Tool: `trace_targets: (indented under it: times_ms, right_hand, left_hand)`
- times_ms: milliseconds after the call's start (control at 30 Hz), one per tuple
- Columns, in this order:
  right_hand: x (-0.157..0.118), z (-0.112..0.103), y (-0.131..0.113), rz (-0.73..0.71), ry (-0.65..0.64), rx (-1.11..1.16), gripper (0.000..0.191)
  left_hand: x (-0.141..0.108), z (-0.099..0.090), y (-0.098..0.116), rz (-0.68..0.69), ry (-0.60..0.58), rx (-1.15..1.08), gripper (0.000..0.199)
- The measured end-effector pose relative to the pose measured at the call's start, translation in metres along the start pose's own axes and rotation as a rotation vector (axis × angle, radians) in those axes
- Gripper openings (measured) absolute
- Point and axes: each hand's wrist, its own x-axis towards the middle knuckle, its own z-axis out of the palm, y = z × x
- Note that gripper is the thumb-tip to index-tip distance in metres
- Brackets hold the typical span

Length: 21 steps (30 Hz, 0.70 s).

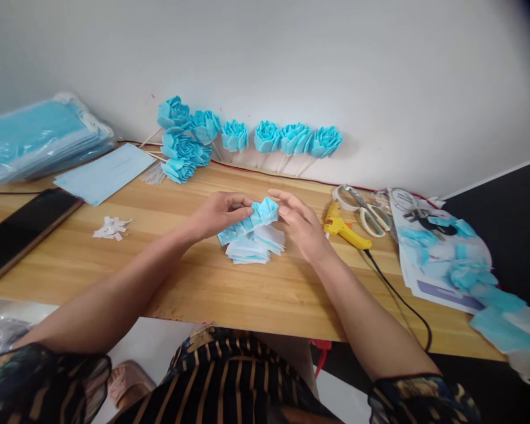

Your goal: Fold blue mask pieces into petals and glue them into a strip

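Note:
A light-blue non-woven fabric strip, its upper edge folded into pointed pleats, is held up over the table at the centre. My left hand pinches it along its middle between thumb and fingers. My right hand has its thumb against the folded right end, with the index finger stretched out behind. Parts of the strip are hidden by my left fingers. Just under it lies a small loose stack of pale blue and white fabric pieces on the wooden table.
Blue fabric roses on sticks lean against the wall. To the right are a yellow glue gun with a cord, scissors and a pile of scraps. Leftward sit a phone, white clippings, a flat blue sheet and a bagged stack.

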Motion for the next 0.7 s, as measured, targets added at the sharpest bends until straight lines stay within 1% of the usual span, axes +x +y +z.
trace_targets:
  times_ms: [100, 200, 267, 300, 367, 467, 500, 533, 567, 633, 700]
  right_hand:
    - [0.000, 0.002, 0.000, 0.028, -0.026, 0.020, 0.049]
    - [0.000, 0.004, 0.000, 0.052, -0.084, 0.015, 0.062]
    - [-0.001, 0.005, 0.000, 0.057, -0.112, -0.010, 0.065]
    - [-0.001, 0.005, 0.000, 0.053, -0.114, -0.023, 0.066]
    - [-0.001, 0.005, -0.001, 0.028, -0.070, -0.036, 0.063]
    - [0.001, 0.003, 0.000, -0.046, 0.110, -0.032, 0.056]
    - [0.002, 0.003, 0.001, -0.071, 0.174, -0.034, 0.055]
    - [0.003, 0.002, 0.002, -0.091, 0.225, -0.040, 0.054]
    - [0.004, 0.001, 0.002, -0.107, 0.262, -0.050, 0.054]
    - [0.005, 0.001, 0.003, -0.132, 0.298, -0.070, 0.055]
    - [0.004, 0.002, 0.003, -0.156, 0.297, -0.079, 0.056]
  left_hand:
    - [0.000, 0.001, 0.001, 0.025, -0.004, -0.021, 0.029]
    - [-0.001, 0.003, 0.002, 0.069, 0.017, -0.046, 0.028]
    - [0.000, 0.003, 0.002, 0.099, 0.044, -0.041, 0.031]
    - [0.000, 0.003, 0.003, 0.127, 0.077, -0.028, 0.032]
    - [0.000, 0.004, 0.003, 0.216, 0.190, 0.019, 0.033]
    - [-0.002, 0.005, 0.008, 0.330, 0.411, 0.081, 0.030]
    - [-0.004, 0.006, 0.010, 0.336, 0.447, 0.081, 0.030]
    - [-0.005, 0.007, 0.012, 0.331, 0.454, 0.069, 0.031]
    - [-0.007, 0.009, 0.014, 0.322, 0.427, 0.052, 0.033]
    - [-0.010, 0.012, 0.016, 0.300, 0.293, 0.030, 0.036]
    - [-0.012, 0.015, 0.017, 0.277, 0.150, 0.035, 0.037]
